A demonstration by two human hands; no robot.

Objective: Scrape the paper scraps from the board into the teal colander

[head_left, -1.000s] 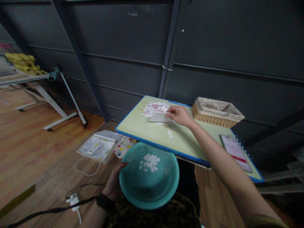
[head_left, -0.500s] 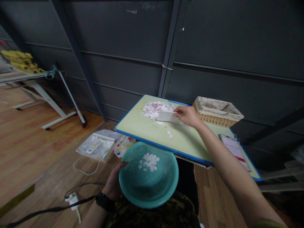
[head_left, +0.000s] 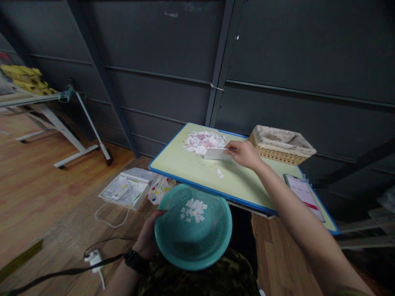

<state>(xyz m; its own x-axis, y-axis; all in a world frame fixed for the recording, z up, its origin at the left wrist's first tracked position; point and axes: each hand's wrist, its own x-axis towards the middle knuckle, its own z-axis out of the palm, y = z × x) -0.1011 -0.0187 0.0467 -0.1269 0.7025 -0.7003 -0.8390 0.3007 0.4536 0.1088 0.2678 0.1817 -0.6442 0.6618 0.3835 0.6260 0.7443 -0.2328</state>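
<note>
A thin white card [head_left: 213,154] at the near edge of a flaky heap of scraps [head_left: 202,142].
The right hand [head_left: 243,154] pinches it between its fingers above a smooth, pale-green desk [head_left: 173,162] edged in blue; the left hand [head_left: 148,236] grips a round, meshed plastic bowl [head_left: 194,248] by the rim (thumb over it, other fingers hidden), small white squares [head_left: 196,209] inside. A cloth-lined wicker basket [head_left: 277,154] stands toward the desk's far right. Dark panelled wall [head_left: 160,45], wood-grained floor [head_left: 277,259].

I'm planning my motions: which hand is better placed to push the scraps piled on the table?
Probably the right hand: it holds a flat white piece at the edge of the scraps, while the left hand holds the teal basket.
</note>
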